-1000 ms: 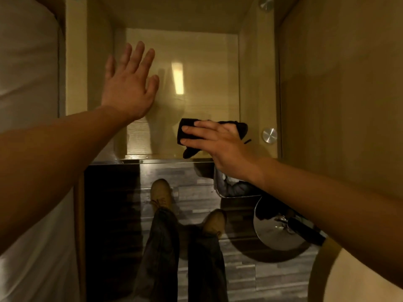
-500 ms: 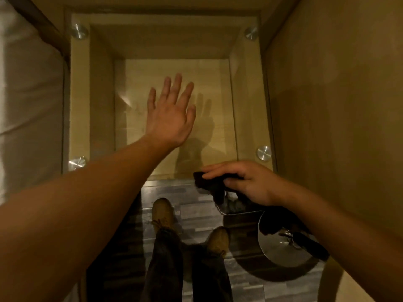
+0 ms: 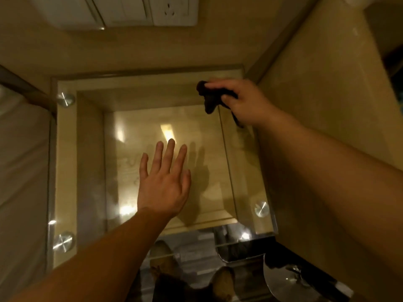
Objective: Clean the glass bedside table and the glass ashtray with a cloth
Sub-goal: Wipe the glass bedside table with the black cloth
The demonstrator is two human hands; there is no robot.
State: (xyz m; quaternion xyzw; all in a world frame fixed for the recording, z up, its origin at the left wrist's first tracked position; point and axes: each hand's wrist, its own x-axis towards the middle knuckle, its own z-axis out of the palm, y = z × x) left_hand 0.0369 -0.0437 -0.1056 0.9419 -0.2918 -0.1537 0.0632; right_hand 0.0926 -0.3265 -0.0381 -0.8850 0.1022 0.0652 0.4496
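Note:
The glass bedside table [image 3: 65, 162] fills the middle of the head view, a clear top held by round metal studs over a pale wooden box. My left hand [image 3: 163, 182] lies flat on the glass near the centre, fingers spread, holding nothing. My right hand [image 3: 242, 103] is at the far right corner of the glass, closed on a dark cloth [image 3: 209, 99] that hangs partly below the fingers. A clear glass object [image 3: 237, 247], perhaps the ashtray, shows below the table's near right corner; I cannot tell for sure.
A white bed [image 3: 21, 171] borders the table on the left. A beige wall panel [image 3: 316, 83] rises on the right. White switches and a socket [image 3: 170, 9] sit on the wall behind. My shoes [image 3: 222, 282] and a round shiny bin [image 3: 290, 284] are on the floor below.
My right hand has carried the cloth from the near right edge of the glass to the far right corner. My left hand stays flat on the glass. The camera has tilted up toward the wall.

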